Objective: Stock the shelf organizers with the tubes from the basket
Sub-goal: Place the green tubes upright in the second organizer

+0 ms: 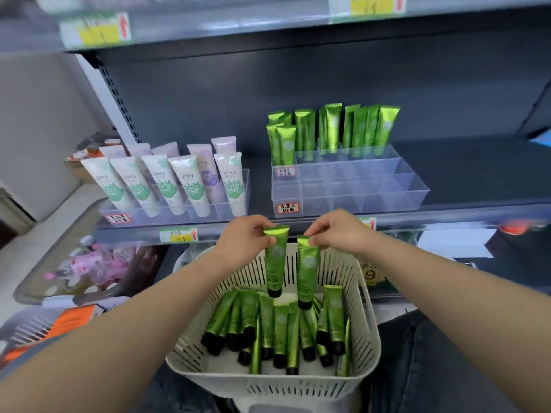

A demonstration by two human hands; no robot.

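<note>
While two bare forearms reach in from the near edge, the white slotted basket (369, 338) sits closest. More than a dozen green tubes (280, 332) with black caps lie heaped in it, caps mostly toward the near side. Just above it, the left hand (244, 239) pinches the crimped end of one green tube (275, 263) between thumb and fingers. The right hand (337, 234) pinches a second green tube (307, 275) the same way, and both hang cap-down, side by side. Their lettering is too blurred to read.

Further out, the shelf edge carries a yellow price tag (178, 235) with a red arrow, digits unclear. On the shelf to the left, a clear organizer (232, 210) holds about ten white tubes (187, 186), five leaf-printed ones in front and purple-tinted ones behind. To the right, a clear tiered organizer (387, 198) has about a dozen green tubes upright (331, 129) along its far rows. Both bear red-bordered handwritten stickers (286, 208), illegible. Down at the left, pink packets (98, 266) fill a lower bin.
</note>
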